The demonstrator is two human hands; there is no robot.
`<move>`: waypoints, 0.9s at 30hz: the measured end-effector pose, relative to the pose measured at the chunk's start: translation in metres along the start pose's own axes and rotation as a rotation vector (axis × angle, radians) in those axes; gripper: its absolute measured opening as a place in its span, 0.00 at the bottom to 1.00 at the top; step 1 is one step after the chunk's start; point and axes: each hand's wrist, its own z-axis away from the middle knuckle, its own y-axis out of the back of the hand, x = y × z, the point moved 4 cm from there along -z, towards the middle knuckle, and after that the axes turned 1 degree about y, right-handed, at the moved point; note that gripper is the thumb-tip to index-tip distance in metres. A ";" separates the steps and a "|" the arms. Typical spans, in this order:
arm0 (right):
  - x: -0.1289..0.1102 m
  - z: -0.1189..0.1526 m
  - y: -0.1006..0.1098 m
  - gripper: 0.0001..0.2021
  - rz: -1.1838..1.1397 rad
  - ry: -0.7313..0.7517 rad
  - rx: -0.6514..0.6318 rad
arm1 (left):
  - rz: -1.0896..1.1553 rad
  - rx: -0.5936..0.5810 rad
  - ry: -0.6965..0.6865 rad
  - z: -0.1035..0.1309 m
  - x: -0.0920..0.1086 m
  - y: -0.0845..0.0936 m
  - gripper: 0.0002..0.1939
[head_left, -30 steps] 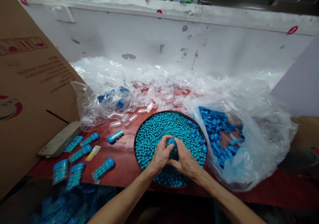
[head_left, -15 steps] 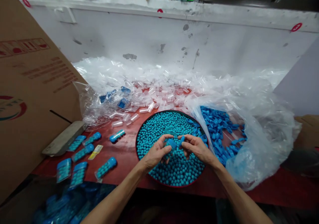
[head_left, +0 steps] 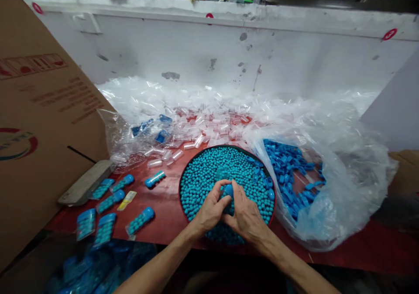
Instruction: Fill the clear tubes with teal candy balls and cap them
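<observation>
Over a round tray of teal beads (head_left: 203, 176), my left hand (head_left: 211, 209) and my right hand (head_left: 244, 211) are closed together round a small container with a blue cap (head_left: 228, 191). The fingers hide most of the container. Several loose blue caps (head_left: 258, 170) lie on the beads at the tray's right side. Filled clear containers with blue caps (head_left: 140, 220) lie on the red table (head_left: 163, 215) to the left, near a small yellow and white packet (head_left: 127, 200).
An open plastic bag (head_left: 347, 215) holding many blue caps (head_left: 288, 167) lies at the right. Clear empty tubes (head_left: 216, 126) are heaped behind the tray. A cardboard box (head_left: 42, 111) and a grey block (head_left: 85, 182) stand left; more filled containers (head_left: 85, 268) lie below the table edge.
My right hand has moved left against my left hand. The blue cap it held apart is now at the container between both hands.
</observation>
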 end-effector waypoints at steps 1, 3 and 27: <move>0.001 0.000 -0.003 0.37 -0.001 0.013 0.033 | 0.004 -0.004 0.008 0.000 -0.001 -0.001 0.17; 0.003 -0.001 -0.007 0.37 -0.014 0.045 0.070 | 0.016 0.007 0.038 0.000 -0.002 -0.003 0.16; -0.002 -0.005 -0.013 0.35 -0.107 0.057 0.000 | -0.142 0.291 0.085 0.036 -0.010 0.066 0.16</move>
